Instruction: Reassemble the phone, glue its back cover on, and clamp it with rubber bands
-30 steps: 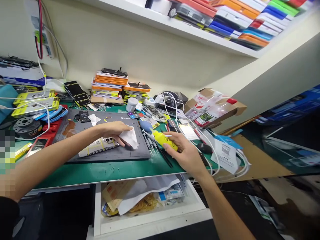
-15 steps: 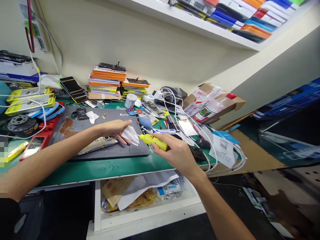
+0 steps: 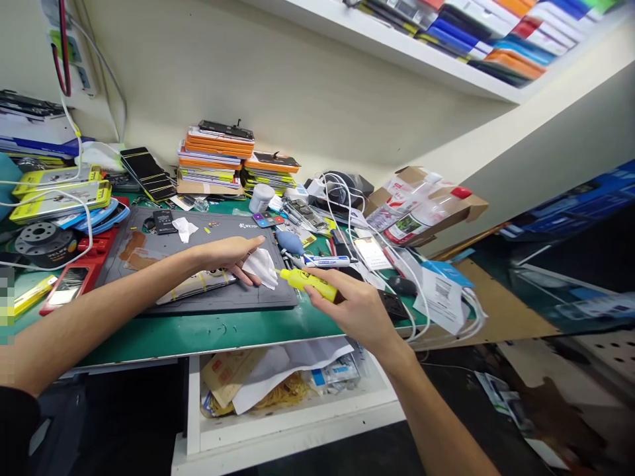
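My left hand (image 3: pixel 237 256) holds a white tissue (image 3: pixel 262 270) over the dark grey work mat (image 3: pixel 258 301). In my right hand (image 3: pixel 360 305) is a yellow squeeze bottle (image 3: pixel 310 284), tilted so its thin nozzle meets or nearly meets the tissue's right edge; I cannot tell which. Beneath my left forearm lies a phone-like item with yellow bands (image 3: pixel 196 285), partly hidden. A black battery (image 3: pixel 163 223) and a crumpled white wipe (image 3: pixel 185 229) rest on the mat's far left part.
A blue air blower (image 3: pixel 290 242) and a marker (image 3: pixel 327 262) lie right of the mat. Stacked orange boxes (image 3: pixel 218 151) stand behind. White cables (image 3: pixel 391 268) trail over the right side. Below the bench edge, an open drawer (image 3: pixel 292 423) holds papers and rubber bands.
My right hand and the yellow bottle have shifted slightly to the right. My left hand with the tissue stays nearly in place. The camera view has moved a little.
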{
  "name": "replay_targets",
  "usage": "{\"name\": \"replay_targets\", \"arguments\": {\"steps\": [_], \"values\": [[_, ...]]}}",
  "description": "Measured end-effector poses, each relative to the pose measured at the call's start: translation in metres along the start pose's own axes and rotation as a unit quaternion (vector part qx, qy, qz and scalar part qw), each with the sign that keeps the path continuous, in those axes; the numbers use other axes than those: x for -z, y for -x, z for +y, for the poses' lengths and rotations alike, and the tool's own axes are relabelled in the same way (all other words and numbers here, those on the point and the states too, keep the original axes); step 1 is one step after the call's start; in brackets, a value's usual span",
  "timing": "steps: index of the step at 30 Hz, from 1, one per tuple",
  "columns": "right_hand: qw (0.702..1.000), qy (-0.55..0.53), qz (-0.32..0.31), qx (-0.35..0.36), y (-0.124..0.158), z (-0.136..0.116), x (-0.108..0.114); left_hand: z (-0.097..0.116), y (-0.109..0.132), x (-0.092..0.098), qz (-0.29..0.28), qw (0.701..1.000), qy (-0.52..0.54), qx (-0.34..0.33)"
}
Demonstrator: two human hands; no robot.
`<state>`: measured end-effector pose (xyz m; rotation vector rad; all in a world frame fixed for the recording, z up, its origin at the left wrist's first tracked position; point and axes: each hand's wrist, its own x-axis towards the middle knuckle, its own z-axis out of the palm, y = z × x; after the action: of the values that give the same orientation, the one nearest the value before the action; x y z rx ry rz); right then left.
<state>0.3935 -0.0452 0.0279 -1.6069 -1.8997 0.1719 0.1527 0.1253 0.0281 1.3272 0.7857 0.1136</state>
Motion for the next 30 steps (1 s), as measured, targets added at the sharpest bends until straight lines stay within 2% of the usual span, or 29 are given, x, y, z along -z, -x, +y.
{"name": "replay_targets", "arguments": {"steps": [3,5,8,10,13,16,21,26,30], "values": [[0.994,-0.072,-0.033,-0.071,0.002,0.014,0.005,0.003,0.004,0.0,0.005,1.0,-0.004,-0.01],[0.976,-0.164,-0.048,-0.133,0.004,0.029,0.008,0.006,0.007,0.003,0.009,1.0,-0.009,-0.022],[0.937,-0.301,0.003,-0.179,0.0,0.056,0.012,0.009,0.016,0.01,0.023,0.999,-0.02,-0.042],[0.927,-0.326,0.07,-0.173,-0.009,0.074,0.012,0.011,0.024,0.015,0.031,0.997,-0.027,-0.058],[0.927,-0.297,0.149,-0.172,-0.033,0.099,0.007,0.011,0.042,0.02,0.03,0.995,-0.046,-0.078],[0.932,-0.248,0.181,-0.192,-0.061,0.118,0.0,0.008,0.066,0.023,0.031,0.989,-0.105,-0.098],[0.952,-0.106,0.165,-0.234,-0.096,0.134,-0.009,-0.004,0.103,0.023,0.044,0.973,-0.195,-0.119],[0.954,0.005,0.109,-0.279,-0.11,0.135,-0.014,-0.018,0.127,0.021,0.044,0.977,-0.169,-0.121],[0.949,0.038,0.106,-0.295,-0.112,0.123,-0.008,-0.026,0.137,0.023,0.045,0.979,-0.158,-0.124]]}}
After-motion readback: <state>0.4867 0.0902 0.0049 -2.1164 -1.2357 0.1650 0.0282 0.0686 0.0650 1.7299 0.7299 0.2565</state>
